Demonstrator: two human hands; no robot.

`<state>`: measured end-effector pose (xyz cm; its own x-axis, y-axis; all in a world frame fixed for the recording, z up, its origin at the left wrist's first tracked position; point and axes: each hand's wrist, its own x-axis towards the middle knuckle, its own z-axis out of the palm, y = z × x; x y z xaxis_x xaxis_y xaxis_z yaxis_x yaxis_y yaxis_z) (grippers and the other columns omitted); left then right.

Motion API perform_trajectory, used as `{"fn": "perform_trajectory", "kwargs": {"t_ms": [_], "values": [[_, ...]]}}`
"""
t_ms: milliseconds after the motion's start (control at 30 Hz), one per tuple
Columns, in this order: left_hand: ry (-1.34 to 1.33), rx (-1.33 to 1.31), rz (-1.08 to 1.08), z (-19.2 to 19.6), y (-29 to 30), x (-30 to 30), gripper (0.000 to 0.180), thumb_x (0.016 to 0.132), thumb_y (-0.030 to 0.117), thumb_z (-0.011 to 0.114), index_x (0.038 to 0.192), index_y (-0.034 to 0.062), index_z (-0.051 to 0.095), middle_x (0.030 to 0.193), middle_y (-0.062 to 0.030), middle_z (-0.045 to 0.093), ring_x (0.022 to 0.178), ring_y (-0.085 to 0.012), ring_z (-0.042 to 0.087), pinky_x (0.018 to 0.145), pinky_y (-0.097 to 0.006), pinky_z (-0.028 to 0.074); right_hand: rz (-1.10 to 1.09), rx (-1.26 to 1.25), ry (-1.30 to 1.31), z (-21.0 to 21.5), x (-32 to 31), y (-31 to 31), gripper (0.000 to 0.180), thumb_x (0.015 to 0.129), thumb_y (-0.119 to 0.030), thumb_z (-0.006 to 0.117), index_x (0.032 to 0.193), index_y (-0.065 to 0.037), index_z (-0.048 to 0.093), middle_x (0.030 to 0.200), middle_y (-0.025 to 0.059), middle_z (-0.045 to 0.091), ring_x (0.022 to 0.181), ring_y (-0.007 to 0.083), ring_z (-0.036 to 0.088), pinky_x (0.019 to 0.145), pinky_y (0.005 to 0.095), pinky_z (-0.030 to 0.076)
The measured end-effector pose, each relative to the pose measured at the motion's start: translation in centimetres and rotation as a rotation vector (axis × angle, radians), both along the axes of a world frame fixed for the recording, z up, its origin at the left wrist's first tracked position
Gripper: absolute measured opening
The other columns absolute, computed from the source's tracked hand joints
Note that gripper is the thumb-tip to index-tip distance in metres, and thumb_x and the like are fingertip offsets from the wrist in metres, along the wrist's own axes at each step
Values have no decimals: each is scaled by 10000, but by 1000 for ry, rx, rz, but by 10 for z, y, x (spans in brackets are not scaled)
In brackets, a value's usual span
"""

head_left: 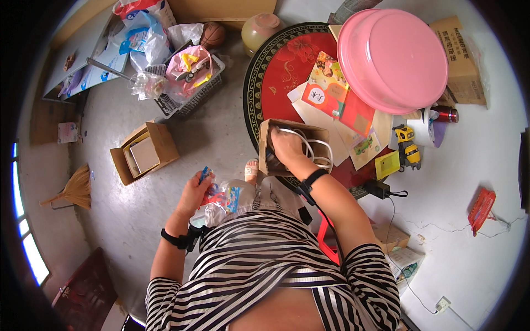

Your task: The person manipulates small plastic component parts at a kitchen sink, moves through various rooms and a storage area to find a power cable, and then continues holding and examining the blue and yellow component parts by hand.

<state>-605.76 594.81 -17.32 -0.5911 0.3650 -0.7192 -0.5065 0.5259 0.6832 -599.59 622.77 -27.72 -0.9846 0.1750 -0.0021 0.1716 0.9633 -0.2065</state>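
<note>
My left hand (192, 194) is closed around a crinkled clear plastic packet (231, 198) with blue and red print, held low in front of my striped top. A small blue piece pokes out above the fingers; its kind is too small to make out. On the edge of the round table, an open cardboard box (265, 140) holds a looped white cable (313, 142). My right hand (287, 148) reaches down into this box, beside the cable. Its fingertips are hidden inside the box, so I cannot tell whether they grip anything.
The red round table (281, 69) also carries paper booklets (331, 99) and a large pink basin (392, 60). On the floor stand another open cardboard box (160, 138), a filled dark basket (218, 83) and a straw broom (77, 187). A black adapter (377, 189) trails a cord at right.
</note>
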Motion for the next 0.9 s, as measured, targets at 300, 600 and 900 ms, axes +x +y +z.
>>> {"fn": "perform_trajectory", "kwargs": {"t_ms": [300,600,900], "values": [[0,14,-21,-4,10,-7,213,872,201,479,963,20,546,687,18,501,592,-39,441,530,-179,386,-85,-158,129,60,20,29,418,704,-193,644,1046,-56,447,723,114,606,647,253,597,586,332,470],[21,-25,-78,5,18,-7,220,873,200,473,957,12,550,692,27,498,590,-39,439,521,-179,376,-119,-208,203,49,14,32,405,710,-200,637,1048,-81,449,774,110,615,705,244,602,618,336,471],[30,-9,-40,0,10,-3,219,868,195,475,957,9,548,683,36,486,582,-33,422,514,-177,362,-128,-178,175,40,9,33,386,706,-192,636,1031,-88,455,767,101,615,703,251,601,612,347,468]]}}
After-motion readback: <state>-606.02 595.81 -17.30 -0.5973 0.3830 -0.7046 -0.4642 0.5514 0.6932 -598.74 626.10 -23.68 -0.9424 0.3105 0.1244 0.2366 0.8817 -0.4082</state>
